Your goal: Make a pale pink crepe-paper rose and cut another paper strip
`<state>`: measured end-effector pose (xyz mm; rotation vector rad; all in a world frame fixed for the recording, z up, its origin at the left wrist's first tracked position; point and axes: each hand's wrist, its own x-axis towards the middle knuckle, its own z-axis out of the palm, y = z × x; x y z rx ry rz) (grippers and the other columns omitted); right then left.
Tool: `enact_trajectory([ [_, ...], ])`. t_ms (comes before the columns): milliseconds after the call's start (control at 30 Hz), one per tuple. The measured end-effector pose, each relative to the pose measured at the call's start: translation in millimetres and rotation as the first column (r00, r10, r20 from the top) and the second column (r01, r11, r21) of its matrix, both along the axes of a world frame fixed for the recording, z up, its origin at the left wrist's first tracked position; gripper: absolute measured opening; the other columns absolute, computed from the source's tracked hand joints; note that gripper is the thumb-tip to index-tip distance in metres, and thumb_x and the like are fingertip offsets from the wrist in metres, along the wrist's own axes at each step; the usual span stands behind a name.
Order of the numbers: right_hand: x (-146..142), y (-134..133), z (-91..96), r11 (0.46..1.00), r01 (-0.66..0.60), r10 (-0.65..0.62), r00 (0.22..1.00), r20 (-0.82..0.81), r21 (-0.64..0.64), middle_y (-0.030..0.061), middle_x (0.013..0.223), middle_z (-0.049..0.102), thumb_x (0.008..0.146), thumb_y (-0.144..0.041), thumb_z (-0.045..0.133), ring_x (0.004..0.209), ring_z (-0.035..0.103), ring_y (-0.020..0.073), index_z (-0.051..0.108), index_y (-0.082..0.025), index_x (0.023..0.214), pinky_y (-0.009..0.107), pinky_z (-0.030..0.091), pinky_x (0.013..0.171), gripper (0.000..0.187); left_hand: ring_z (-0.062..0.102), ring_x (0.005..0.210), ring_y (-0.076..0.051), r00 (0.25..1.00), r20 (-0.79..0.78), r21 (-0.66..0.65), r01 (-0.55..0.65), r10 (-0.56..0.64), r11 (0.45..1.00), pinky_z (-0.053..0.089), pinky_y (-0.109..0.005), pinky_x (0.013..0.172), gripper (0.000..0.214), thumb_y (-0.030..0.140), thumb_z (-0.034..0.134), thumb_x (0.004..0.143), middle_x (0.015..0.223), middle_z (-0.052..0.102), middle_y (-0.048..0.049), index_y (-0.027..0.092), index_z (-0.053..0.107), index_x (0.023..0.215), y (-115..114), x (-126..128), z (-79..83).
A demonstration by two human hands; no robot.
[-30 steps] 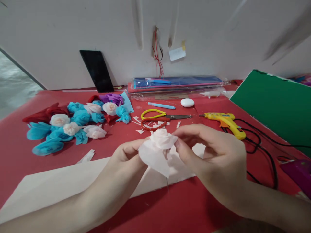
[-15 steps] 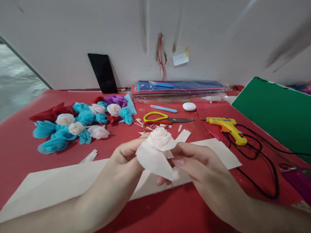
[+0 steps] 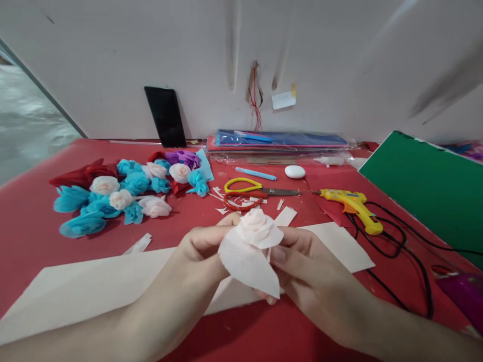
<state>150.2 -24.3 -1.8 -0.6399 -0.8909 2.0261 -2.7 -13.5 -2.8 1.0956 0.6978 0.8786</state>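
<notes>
A pale pink paper rose (image 3: 253,251) is held between both hands above the table's near middle. One broad petal hangs loose toward me, while the tight coiled centre faces up. My left hand (image 3: 202,269) pinches the flower's left side, thumb in front. On the other side, my right hand (image 3: 313,266) grips the base with thumb and fingers; some fingertips are hidden beneath the petal. Under the hands lies a long strip of pale pink paper (image 3: 94,279). Just beyond the rose rest scissors (image 3: 264,193) with one yellow and one red handle, among small paper scraps.
Blue, white, pink, red and purple paper flowers (image 3: 136,183) cluster at left. A yellow glue gun (image 3: 350,201) with a looping black cord lies right, near a green board (image 3: 422,186). Behind are a white oval object (image 3: 295,172), a blue pen (image 3: 256,174) and a leaning black tablet (image 3: 166,116).
Both hands and the rose have shifted slightly right and down in view. The rose is tilted a little differently, its loose petal hanging lower. The camera view has moved slightly too.
</notes>
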Motion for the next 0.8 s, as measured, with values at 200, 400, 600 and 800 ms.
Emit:
enact_trajectory([
  [200, 0.0, 0.5, -0.3, 1.0, -0.013, 0.014, 0.999, 0.046, -0.021, -0.0008, 0.06, 0.06, 0.077, -0.035, 0.073, 0.055, 0.053, 0.0069, 0.066, -0.013, 0.069, 0.02, 0.04, 0.057, 0.024, 0.063, 0.073, -0.021, 0.997, 0.062, -0.028, 0.038, -0.036, 0.999, 0.048, -0.029, 0.071, 0.027, 0.032, 0.061, 0.084, 0.059, 0.067, -0.0011, 0.029, 0.078, 0.063, -2.7, -1.3, -0.8],
  [400, 1.0, -0.1, 1.2, 0.994, -0.016, 0.02, 0.999, 0.041, -0.106, -0.0019, 0.056, 0.062, 0.075, -0.033, 0.074, 0.049, 0.054, 0.0058, 0.063, -0.014, 0.067, 0.018, 0.042, 0.052, 0.023, 0.063, 0.061, -0.019, 0.977, 0.209, -0.162, 0.08, -0.045, 0.983, 0.049, -0.025, 0.059, 0.019, 0.045, 0.075, 0.07, 0.06, 0.07, -0.0008, 0.026, 0.079, 0.069, -1.3, 0.2, 0.9],
  [600, 1.3, -0.1, 3.4, 0.995, -0.062, 0.066, 0.996, 0.053, -0.073, 0.0, 0.053, 0.06, 0.078, -0.034, 0.069, 0.048, 0.053, 0.0067, 0.064, -0.013, 0.064, 0.019, 0.043, 0.053, 0.025, 0.063, 0.052, -0.017, 0.971, 0.221, -0.122, 0.122, -0.093, 0.985, 0.045, -0.021, 0.047, 0.023, 0.043, 0.068, 0.078, 0.06, 0.074, -0.0038, 0.023, 0.078, 0.077, -4.7, -5.3, -1.0],
  [800, 1.2, -0.9, 0.9, 0.995, -0.081, 0.084, 0.995, 0.05, -0.066, -0.0016, 0.048, 0.054, 0.077, -0.037, 0.068, 0.044, 0.049, 0.0072, 0.063, -0.014, 0.067, 0.019, 0.041, 0.049, 0.026, 0.068, 0.056, -0.021, 0.961, 0.246, -0.145, 0.166, -0.127, 0.975, 0.052, -0.026, 0.053, 0.016, 0.035, 0.068, 0.079, 0.06, 0.074, -0.0044, 0.025, 0.077, 0.071, -3.6, -5.4, -4.6],
])
